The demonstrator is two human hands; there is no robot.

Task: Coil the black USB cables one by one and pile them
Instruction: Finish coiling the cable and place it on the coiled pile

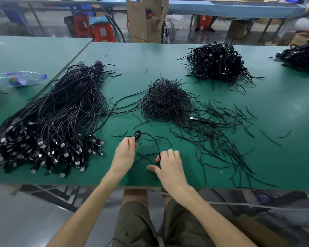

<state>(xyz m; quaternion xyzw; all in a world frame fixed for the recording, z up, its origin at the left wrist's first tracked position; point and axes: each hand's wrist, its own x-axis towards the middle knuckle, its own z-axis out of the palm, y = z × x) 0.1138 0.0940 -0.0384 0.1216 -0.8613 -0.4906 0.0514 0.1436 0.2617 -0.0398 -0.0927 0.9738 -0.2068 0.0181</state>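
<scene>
Green covers the big work table (168,57), and its near edge runs just below both hands, so there is little table left toward the person's lap

1 black USB cable (154,140) is being coiled right now. The left hand (123,152) pinches small loops of it between thumb and fingers, with the loops poking up past the fingertips. From there the cable bends over in an arch and comes down to the right hand (169,166), which grips it between its fingers. Where the rest of the cable goes past the right hand I cannot tell. So the cable's long way runs from left to right, between the 2 hands, and both hands are closed on it. They are near each other but not touching

I think the next wrap has to bring the right hand's part over to the loops in the left hand, so the right hand does the moving

To the left lies the big bunch of loose cables (61,111), plugs toward the near edge. Farther back in the middle sits a heap of thin black ties (166,102), with more scattered to the right. Well beyond, on the right, is the pile of coiled cables (219,63). Bare green shows in front of the hands, so there is room to swing the cable
</scene>
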